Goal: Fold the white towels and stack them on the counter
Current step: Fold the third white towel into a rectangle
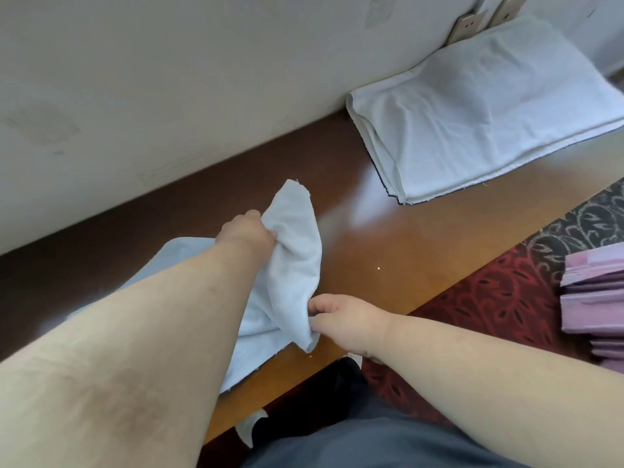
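Mid-fold: left hand (pixel 248 231) grips towel (pixel 290 265) top, right hand (pixel 341 315) pinches lower corner, near worktop (pixel 388 258) front edge. Next: align corners, lay flat.

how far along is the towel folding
Done: a folded towel stack sits on the counter by the wall. In hand: the left hand and right hand grip one white towel. Left: finishing its fold and stacking it.

No readable text, label, brand, number or sign on anything.
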